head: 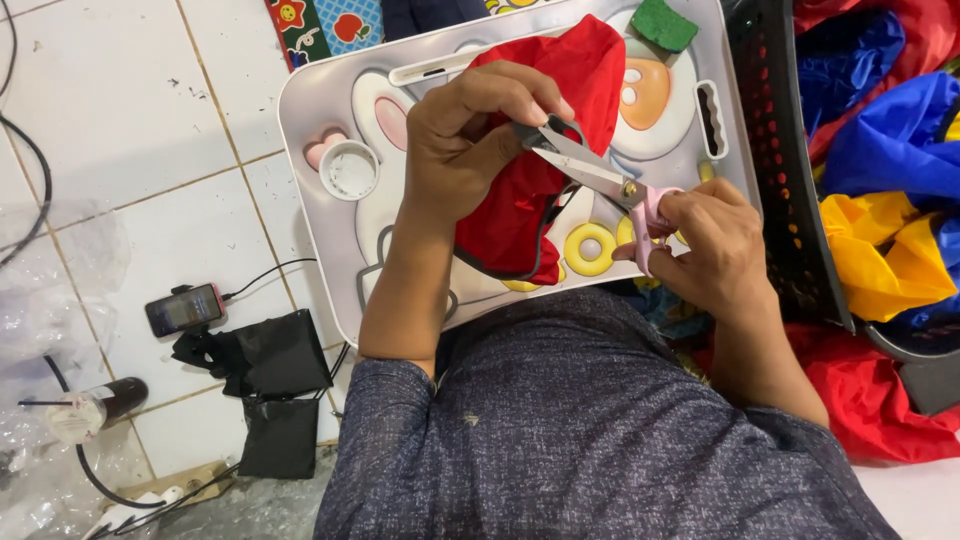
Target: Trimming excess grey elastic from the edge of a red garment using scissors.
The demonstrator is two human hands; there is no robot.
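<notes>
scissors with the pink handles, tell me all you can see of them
The pink-handled metal scissors have two plain silver blades joined at a small brass-coloured pivot screw. The blades are slightly parted, tips pointing up and left, lying across the red shiny fabric piece over the white cartoon-printed lap tray. The right hand has its grip on the pink loops, largely hiding them. The left hand pinches fabric and a dark cord right at the blade tips.

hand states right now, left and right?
Left hand: closed, gripping the red fabric.
Right hand: closed on the pink handles of the scissors, blades at the fabric.
</notes>
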